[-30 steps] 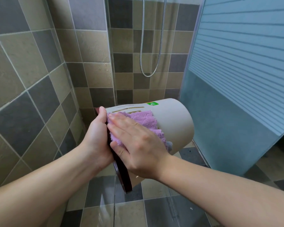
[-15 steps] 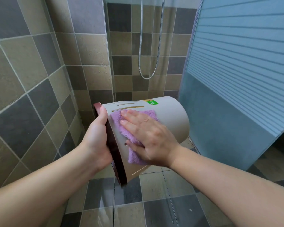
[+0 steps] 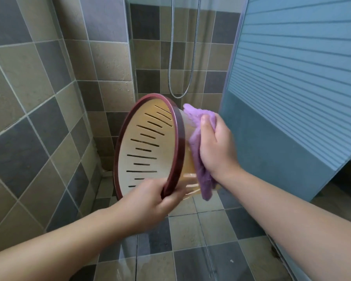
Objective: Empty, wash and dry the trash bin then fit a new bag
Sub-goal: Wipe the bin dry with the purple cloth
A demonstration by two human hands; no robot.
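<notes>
Bin: the trash bin [image 3: 148,147] is held in the air above the tiled floor [image 3: 201,236], tipped on its side with its open mouth toward the camera; the slotted beige wall shows inside the dark red rim [image 3: 178,142].
Left grip: the left hand [image 3: 150,201] is clamped on the lower rim, fingers curled over the edge.
Right grip: the right hand [image 3: 217,147] is closed on the purple cloth [image 3: 199,159], pressing it to the bin's outer wall.
Stage: judged as drying the outside; no new bag is in view.
Risk, slip: only one hand holds the rim; a hard wipe could twist the bin out of that hold and drop it on the tiles.
Risk, damp: water may linger in the slots, so a bag fitted too soon could trap moisture.
Risk, cloth: the hanging tail of the cloth could snag on a slot.
Around: tiled wall [image 3: 28,98] at left, shower hose [image 3: 171,57] behind, blue frosted door [image 3: 292,78] at right.
In the way: the door stands just beside the right hand and may limit its sweep.
</notes>
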